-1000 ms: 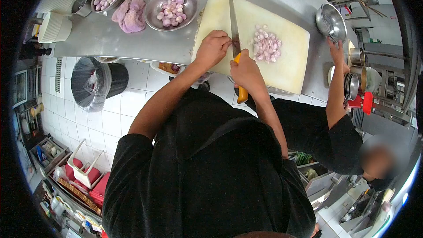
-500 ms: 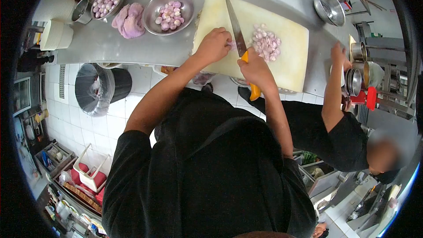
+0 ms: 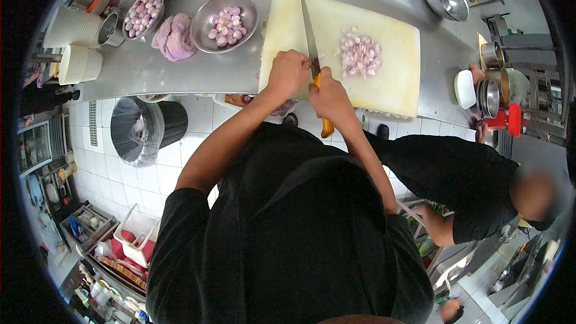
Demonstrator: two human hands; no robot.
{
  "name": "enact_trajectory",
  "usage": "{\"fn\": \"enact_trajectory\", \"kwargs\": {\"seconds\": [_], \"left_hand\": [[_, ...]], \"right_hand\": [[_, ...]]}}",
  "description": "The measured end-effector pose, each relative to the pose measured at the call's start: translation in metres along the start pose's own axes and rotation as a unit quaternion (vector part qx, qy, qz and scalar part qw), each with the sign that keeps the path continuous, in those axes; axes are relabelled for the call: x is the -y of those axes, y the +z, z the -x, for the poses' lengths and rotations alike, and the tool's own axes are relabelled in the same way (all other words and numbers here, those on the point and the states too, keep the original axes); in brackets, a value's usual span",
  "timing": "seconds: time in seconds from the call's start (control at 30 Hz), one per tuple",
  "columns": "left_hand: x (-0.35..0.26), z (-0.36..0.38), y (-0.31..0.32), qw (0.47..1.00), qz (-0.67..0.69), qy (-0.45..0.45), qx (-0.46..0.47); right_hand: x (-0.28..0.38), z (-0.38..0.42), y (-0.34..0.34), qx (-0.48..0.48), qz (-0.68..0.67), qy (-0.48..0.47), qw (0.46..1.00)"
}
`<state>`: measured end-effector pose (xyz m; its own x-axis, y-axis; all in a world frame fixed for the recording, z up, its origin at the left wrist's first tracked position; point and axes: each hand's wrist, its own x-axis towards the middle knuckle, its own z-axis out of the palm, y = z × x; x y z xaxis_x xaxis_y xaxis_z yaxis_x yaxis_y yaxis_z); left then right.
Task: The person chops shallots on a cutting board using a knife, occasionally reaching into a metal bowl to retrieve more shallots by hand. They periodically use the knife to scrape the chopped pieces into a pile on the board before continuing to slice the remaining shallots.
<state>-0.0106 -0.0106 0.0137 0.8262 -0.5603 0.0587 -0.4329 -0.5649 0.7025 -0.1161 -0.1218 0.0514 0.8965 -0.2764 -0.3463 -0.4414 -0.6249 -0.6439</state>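
Observation:
My right hand (image 3: 328, 97) is wrapped round the yellow handle of a kitchen knife (image 3: 310, 31), whose long blade points away from me across the white cutting board (image 3: 399, 87). Close against the left side of the blade, my left hand (image 3: 289, 74) is closed with its fingers curled round a shallot, mostly hidden by the fingers. A small purple bit shows just beside the blade. On the board to the right lies a pile of cut shallots (image 3: 361, 54). Left of the board, a steel bowl (image 3: 247, 7) holds whole peeled shallots (image 3: 227, 27).
A crumpled pink cloth (image 3: 174, 37) lies beside another bowl of shallots (image 3: 142, 15). White containers (image 3: 80, 66) are stacked at far left. A lined bin (image 3: 137, 132) stands on the floor. Another person (image 3: 447, 165) in black is at right, near steel pots (image 3: 489, 97).
Both hands and the knife have shifted slightly left and the hands are closer together. The co-worker has lowered one arm from the counter, and a white dish there shows more fully.

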Motion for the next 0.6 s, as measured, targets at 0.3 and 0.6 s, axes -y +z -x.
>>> {"fn": "enact_trajectory", "kwargs": {"seconds": [0.3, 0.6], "left_hand": [[-0.015, -0.011, -0.024, 0.956, 0.197, -0.198, 0.092], [-0.009, -0.012, -0.019, 0.930, 0.280, -0.226, 0.079]], "right_hand": [[0.013, 0.001, -0.003, 0.014, 0.002, 0.030, 0.999], [0.026, 0.014, -0.022, 0.041, 0.014, 0.054, 0.998]]}}
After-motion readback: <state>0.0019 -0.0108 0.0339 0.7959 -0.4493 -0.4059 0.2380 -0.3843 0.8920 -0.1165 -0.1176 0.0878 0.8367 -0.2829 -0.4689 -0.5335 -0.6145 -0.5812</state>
